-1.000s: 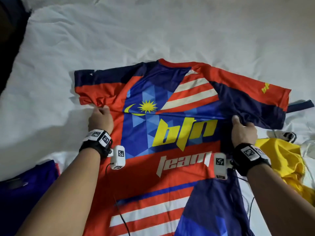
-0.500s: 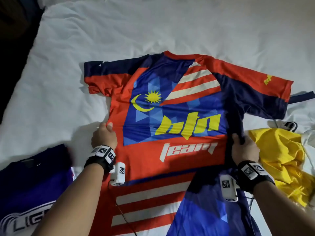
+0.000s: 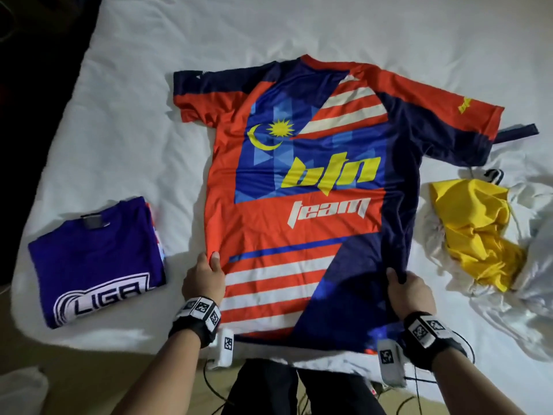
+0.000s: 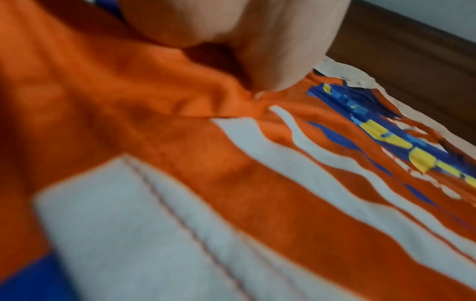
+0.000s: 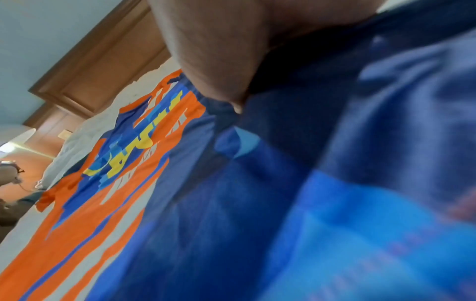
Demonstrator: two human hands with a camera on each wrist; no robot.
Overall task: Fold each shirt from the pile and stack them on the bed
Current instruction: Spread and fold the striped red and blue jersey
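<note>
An orange, blue and white jersey [image 3: 299,187] with "btn team" lettering lies spread flat on the white bed [image 3: 125,121], collar away from me. My left hand [image 3: 206,274] pinches its lower left side edge, thumb on top. My right hand [image 3: 404,283] grips the navy lower right side edge. In the left wrist view the thumb presses orange cloth of the jersey [image 4: 180,154]; in the right wrist view the thumb sits on navy cloth of the jersey [image 5: 257,183]. A folded purple shirt [image 3: 95,262] lies at the left.
A crumpled yellow shirt [image 3: 475,229] and pale grey garments [image 3: 532,280] form a pile at the right. The bed's near edge runs just below my wrists, with dark trousers and cables beneath. A wooden headboard [image 4: 412,67] stands beyond the bed.
Both hands have slid down the jersey's side edges from chest level to near the hem. The jersey lies flatter and the folded purple shirt has come fully into view.
</note>
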